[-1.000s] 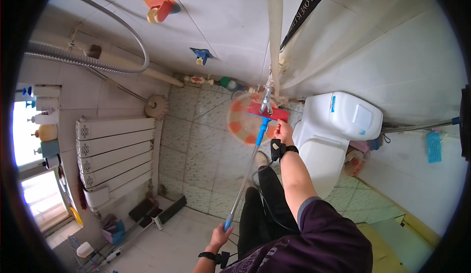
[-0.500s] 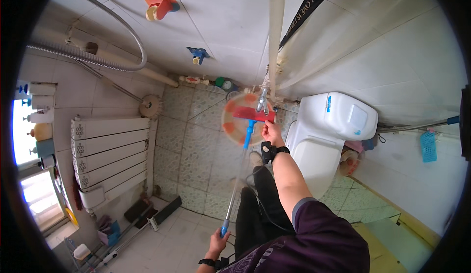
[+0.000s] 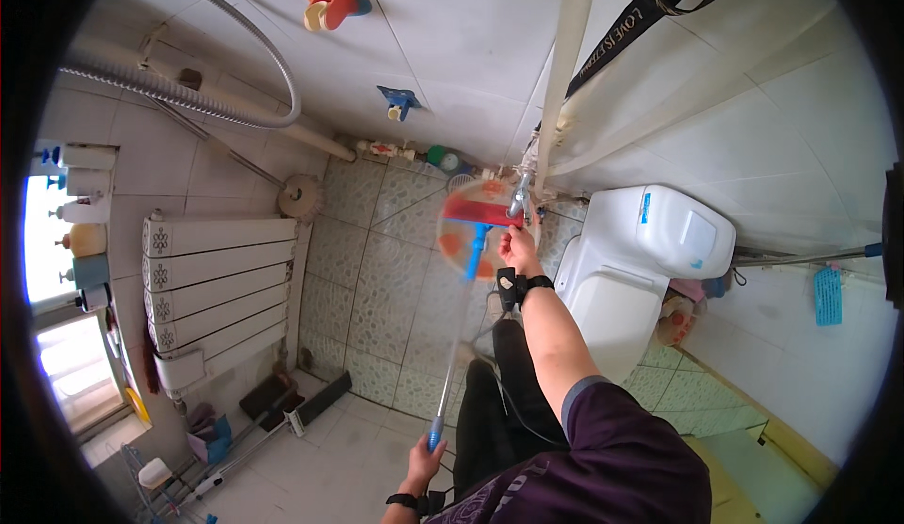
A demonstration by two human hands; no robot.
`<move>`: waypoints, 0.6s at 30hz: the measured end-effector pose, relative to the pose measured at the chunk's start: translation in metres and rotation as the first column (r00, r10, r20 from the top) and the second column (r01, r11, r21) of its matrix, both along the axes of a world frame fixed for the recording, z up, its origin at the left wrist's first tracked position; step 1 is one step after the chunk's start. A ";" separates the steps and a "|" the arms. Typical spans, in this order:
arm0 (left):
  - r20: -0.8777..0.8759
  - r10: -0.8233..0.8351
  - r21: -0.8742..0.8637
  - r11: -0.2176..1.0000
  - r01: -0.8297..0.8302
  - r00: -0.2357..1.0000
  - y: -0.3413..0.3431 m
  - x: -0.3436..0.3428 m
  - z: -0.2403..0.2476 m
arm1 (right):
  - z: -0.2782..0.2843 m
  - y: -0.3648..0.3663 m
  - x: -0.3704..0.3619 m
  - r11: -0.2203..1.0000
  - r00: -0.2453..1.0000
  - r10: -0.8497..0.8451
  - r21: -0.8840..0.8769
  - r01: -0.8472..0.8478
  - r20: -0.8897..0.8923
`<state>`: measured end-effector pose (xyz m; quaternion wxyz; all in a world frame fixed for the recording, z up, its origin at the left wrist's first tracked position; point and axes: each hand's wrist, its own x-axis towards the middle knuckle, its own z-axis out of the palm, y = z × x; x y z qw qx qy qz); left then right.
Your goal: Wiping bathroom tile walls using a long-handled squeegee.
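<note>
The long-handled squeegee has slid leftward under the metal tap — its red head now reaches farther left of the right hand's fingers, which pinch its near right edge. The left hand grips the pole's end, nearer the body; the basin sits below-left of the right fingertips, bringing more head over it.

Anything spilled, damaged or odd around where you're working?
No clear spill or damage shows near the tool's red head or the right hand at its right end. Odd, though: a dark stain on the floor tiles by the radiator, standing out against paler tiles.
</note>
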<state>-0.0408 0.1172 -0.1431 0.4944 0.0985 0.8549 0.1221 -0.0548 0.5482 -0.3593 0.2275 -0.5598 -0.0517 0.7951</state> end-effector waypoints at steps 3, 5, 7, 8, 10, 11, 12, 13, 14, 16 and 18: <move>0.025 -0.019 0.037 0.999 0.018 1.000 -0.003 0.000 -0.009 | -0.003 0.008 0.018 0.998 0.999 -0.022 -0.056 0.024 0.032; 0.055 -0.028 0.046 0.999 0.025 0.998 0.005 -0.002 -0.007 | -0.005 0.013 0.034 0.999 0.999 -0.022 -0.032 0.024 0.049; 0.040 -0.062 0.054 0.997 0.060 0.997 0.010 -0.003 -0.004 | -0.001 0.013 0.043 0.996 0.996 -0.069 -0.054 0.072 0.053; 0.023 -0.100 0.060 0.993 0.098 0.995 0.011 -0.003 -0.003 | 0.001 0.013 0.048 0.996 0.997 -0.072 -0.059 0.072 -0.002; 0.034 -0.106 0.069 0.992 0.104 0.994 0.013 -0.003 -0.001 | 0.006 0.012 0.053 0.991 0.992 -0.121 -0.058 0.122 0.015; 0.044 -0.114 0.077 0.991 0.110 0.993 0.013 -0.003 0.000 | 0.009 0.011 0.055 0.983 0.985 -0.171 -0.058 0.173 0.031; 0.044 -0.117 0.078 0.990 0.114 0.992 0.012 -0.003 -0.001 | 0.009 0.011 0.061 0.983 0.985 -0.174 -0.052 0.174 0.004; 0.041 -0.137 0.071 0.988 0.134 0.990 0.009 -0.003 -0.003 | 0.010 0.011 0.067 0.983 0.984 -0.178 -0.052 0.178 0.004; 0.037 -0.158 0.064 0.986 0.155 0.987 0.008 -0.004 -0.003 | 0.010 0.010 0.072 0.983 0.984 -0.180 -0.047 0.180 -0.006; 0.045 -0.160 0.054 0.986 0.157 0.986 0.008 -0.007 -0.003 | 0.012 0.008 0.081 0.985 0.986 -0.166 -0.034 0.167 0.013; 0.046 -0.162 0.040 0.986 0.160 0.986 0.006 -0.009 -0.004 | 0.016 0.005 0.089 0.985 0.986 -0.167 -0.037 0.167 0.012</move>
